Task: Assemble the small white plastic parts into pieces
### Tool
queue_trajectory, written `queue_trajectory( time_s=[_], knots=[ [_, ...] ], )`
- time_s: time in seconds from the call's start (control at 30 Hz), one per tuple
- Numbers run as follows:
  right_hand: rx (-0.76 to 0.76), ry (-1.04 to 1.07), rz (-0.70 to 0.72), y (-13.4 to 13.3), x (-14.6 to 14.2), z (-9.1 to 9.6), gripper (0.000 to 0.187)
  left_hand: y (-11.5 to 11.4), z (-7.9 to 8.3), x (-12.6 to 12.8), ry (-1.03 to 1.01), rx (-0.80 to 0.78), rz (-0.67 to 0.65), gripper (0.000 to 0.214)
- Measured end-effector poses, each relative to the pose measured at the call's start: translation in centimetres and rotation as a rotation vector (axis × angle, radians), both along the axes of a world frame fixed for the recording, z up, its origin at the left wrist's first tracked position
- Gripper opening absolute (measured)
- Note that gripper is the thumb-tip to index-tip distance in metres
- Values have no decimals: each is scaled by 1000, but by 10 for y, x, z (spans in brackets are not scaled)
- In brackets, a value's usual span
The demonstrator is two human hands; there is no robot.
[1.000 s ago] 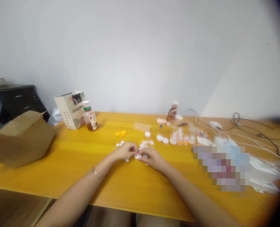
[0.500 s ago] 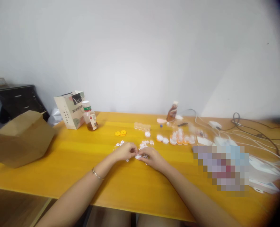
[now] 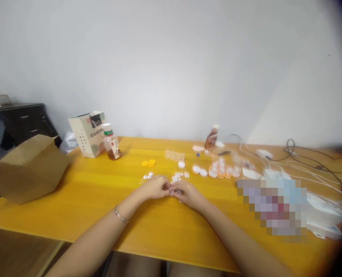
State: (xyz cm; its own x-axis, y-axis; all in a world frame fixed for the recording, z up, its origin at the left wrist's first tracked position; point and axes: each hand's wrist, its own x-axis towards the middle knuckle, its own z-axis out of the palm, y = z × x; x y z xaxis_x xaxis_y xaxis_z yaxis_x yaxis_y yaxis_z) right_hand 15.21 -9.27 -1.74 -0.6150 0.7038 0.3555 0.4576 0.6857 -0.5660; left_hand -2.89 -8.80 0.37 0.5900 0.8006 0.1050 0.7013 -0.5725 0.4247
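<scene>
— Right hand first: open or closed?
— Pinched, thumb and fingertips drawn together, apparently around a small pale piece over the surface. Mostly hidden, too blurred for a surer name.
— And the left hand?
— Curled, fingertips right up beside the same piece. Gripping or only steadying: cannot tell.
— Likely feel of that piece?
— By the look, very light and stiff, probably plastic; perhaps slick, so easily dropped. Best held by opposite edges, with only light pressure in case of thin parts.
— Nearest to the hands?
— Just beyond, a cluster of white cut-out pieces; beyond the left hand, a few small white pieces.
— Farther out?
— Two yellow discs to the left, a round white disc and a clear plastic strip straight ahead, orange-rimmed clear cups to the right. At the back, a bottle with a green band and a bottle of brown liquid.
</scene>
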Motion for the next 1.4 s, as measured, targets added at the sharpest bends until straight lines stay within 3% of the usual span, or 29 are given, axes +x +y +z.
queue_trajectory(
  time_s=[0.23, 0.43, 0.5, 0.67, 0.83, 0.93, 1.1, 1.4],
  knots=[
    [-35, 26, 9, -2, -1, 2, 10, -3, -1, 0, 74, 183, -104, 14],
    [-19, 182, -29, -4, -1, 4, 18, -7, 12, -3, 22, 234, -107, 10],
    [-103, 289, -46, -4, -3, 4, 24, -9, 18, -3, -38, 271, -97, 9],
    [-524, 605, 13, -4, -10, 3, 30, -11, 24, -2, -128, 318, -106, 11],
    [-638, 654, -101, -3, -8, 5, 31, -2, 22, -12, -118, 179, -100, 13],
    [-652, 665, -179, -1, -5, 5, 33, 8, 22, -29, -25, 40, -37, 11],
    [-650, 673, -220, -1, -4, 5, 34, 16, 21, -48, 123, -195, -52, 11],
    [-630, 639, -219, 0, -4, 5, 36, 15, 14, -42, 147, -210, -58, 13]
  ],
)
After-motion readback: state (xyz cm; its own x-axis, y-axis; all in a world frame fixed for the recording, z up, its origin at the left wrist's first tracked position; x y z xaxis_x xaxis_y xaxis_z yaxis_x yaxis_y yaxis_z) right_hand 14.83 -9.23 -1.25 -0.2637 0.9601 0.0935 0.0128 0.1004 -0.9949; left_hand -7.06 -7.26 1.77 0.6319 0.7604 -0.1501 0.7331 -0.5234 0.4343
